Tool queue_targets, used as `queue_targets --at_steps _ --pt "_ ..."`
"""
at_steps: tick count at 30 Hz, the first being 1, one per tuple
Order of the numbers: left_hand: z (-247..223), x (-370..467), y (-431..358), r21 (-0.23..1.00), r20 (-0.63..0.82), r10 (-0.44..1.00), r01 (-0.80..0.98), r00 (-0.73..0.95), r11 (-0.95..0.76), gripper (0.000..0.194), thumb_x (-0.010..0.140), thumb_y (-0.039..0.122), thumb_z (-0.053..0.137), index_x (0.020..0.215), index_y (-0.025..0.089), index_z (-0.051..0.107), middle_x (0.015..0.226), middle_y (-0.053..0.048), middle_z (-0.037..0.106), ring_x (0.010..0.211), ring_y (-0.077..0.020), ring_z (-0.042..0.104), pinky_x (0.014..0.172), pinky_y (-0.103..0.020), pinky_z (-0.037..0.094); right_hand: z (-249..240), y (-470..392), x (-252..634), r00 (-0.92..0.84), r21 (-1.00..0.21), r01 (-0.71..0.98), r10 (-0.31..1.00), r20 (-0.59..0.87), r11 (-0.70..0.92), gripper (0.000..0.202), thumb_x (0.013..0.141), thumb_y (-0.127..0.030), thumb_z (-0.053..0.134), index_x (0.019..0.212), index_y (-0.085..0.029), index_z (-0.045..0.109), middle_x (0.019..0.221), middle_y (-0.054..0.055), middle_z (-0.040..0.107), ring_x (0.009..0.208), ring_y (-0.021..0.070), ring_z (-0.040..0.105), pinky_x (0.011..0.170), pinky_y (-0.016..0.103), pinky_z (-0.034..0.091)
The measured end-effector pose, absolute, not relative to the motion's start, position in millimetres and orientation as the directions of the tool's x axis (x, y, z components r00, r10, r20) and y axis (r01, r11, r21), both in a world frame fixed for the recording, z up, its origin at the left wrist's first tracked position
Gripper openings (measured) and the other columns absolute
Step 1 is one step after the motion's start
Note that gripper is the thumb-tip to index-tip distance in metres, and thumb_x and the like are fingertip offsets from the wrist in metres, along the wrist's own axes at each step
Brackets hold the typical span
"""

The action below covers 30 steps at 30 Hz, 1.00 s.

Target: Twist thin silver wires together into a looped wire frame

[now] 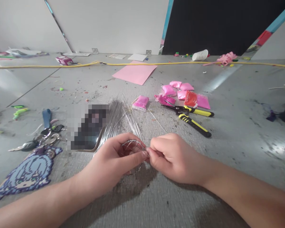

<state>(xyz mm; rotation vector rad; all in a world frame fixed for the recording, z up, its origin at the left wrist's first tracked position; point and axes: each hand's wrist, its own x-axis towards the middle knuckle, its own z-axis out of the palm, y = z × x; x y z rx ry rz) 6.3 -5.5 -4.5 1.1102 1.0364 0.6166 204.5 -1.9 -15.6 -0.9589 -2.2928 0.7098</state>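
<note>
A ring of twisted silver wire (134, 142) sits in my left hand (120, 156), whose thumb and fingers are closed around it. My right hand (172, 158) pinches the wire at the ring's right side, its fingertips touching those of the left. The exact spot between the fingertips is hidden. Just beyond my hands lies a bundle of straight thin wires (115, 118), with a few looser ones beside it. Pliers with black and yellow handles (194, 123) rest open on the table to the right, beyond my right hand.
Left of the wires lies a phone (87, 129); keys (27, 145) and a pixel-patterned pendant (28, 172) are farther left. Small pink packets (168, 90) and a red one are grouped behind the pliers. Pink paper (135, 72) and a yellow cord (85, 64) cross the back, near a paper cup (200, 55).
</note>
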Motion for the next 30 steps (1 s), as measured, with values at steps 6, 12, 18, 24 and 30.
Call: queue_targets --at_steps 6,12,18,24,30 --pt "-3.7 7.5 -4.7 0.94 -0.338 0.853 0.089 0.397 0.33 0.015 0.081 0.026 0.074 0.083 0.017 0.062 0.059 0.007 0.054 0.048 -0.0027 0.039 0.042 -0.013 0.028 -15.2 -3.6 201.9 -0.574 -0.636 0.508 0.779 0.252 0.581 0.033 0.092 -0.02 0.047 0.065 -0.02 0.028 0.055 -0.007 0.033 0.049 0.0069 0.028 0.05 0.026 0.019" --pt "-7.2 5.6 -3.7 0.942 -0.32 0.854 0.045 0.411 0.332 0.016 0.08 0.024 0.076 0.085 0.017 0.062 0.06 0.008 0.054 0.049 -0.0024 0.038 0.045 -0.014 0.029 -13.8 -0.6 202.6 -0.565 -0.641 0.517 0.789 0.242 0.567 0.032 0.094 -0.021 0.044 0.066 -0.02 0.028 0.055 -0.006 0.034 0.05 0.0077 0.03 0.051 0.026 0.021" --pt "-9.3 3.4 -1.7 0.954 -0.28 0.857 0.021 0.433 0.3 0.021 0.077 0.023 0.08 0.086 0.018 0.062 0.063 0.007 0.056 0.054 -0.0036 0.044 0.05 -0.014 0.034 -12.5 -1.1 203.1 -0.564 -0.649 0.503 0.786 0.253 0.57 0.032 0.094 -0.021 0.044 0.066 -0.021 0.027 0.055 -0.006 0.033 0.05 0.0078 0.03 0.05 0.026 0.021" --pt "-7.0 2.3 -3.9 0.969 -0.247 0.875 0.106 0.416 0.223 0.024 0.072 0.023 0.082 0.083 0.017 0.062 0.064 0.005 0.058 0.056 -0.0061 0.046 0.05 -0.017 0.035 -14.0 -2.3 203.2 -0.562 -0.658 0.475 0.777 0.283 0.584 0.032 0.094 -0.02 0.045 0.067 -0.02 0.028 0.056 -0.006 0.033 0.049 0.007 0.029 0.05 0.025 0.021" --pt "-3.3 3.6 -5.1 0.963 -0.27 0.878 0.131 0.395 0.237 0.023 0.074 0.03 0.08 0.081 0.017 0.062 0.061 0.005 0.054 0.053 -0.0063 0.042 0.047 -0.018 0.031 -18.6 1.3 204.2 -0.588 -0.669 0.426 0.749 0.307 0.609 0.033 0.095 -0.023 0.047 0.068 -0.02 0.03 0.057 -0.007 0.032 0.05 0.0067 0.029 0.05 0.025 0.021"
